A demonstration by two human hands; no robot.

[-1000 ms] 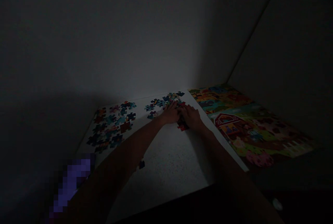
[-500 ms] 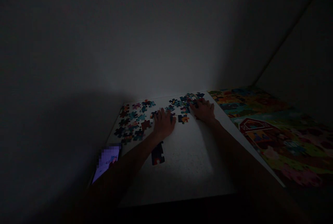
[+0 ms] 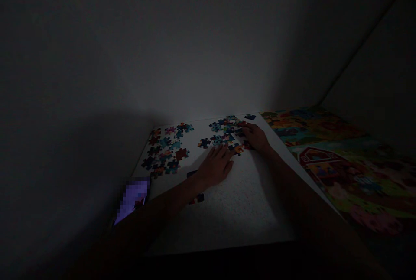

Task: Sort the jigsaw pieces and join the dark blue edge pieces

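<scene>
The room is very dark. On a white table lie several loose jigsaw pieces in two clusters, one at the left and one at the back middle. My left hand lies flat on the table with fingers stretched toward the middle cluster, touching a piece near its fingertips. My right hand rests with fingers curled over pieces at the right end of that cluster; what it holds is too dark to tell. A dark joined piece shows partly under my left forearm.
A colourful farm picture with a red barn lies to the right of the table. A lit phone screen sits at the table's left front corner. Plain walls close in behind and on both sides.
My left hand has drawn back from the pieces toward the right and nearer to me. My right hand has stayed at the right end of the cluster. The view has settled.
</scene>
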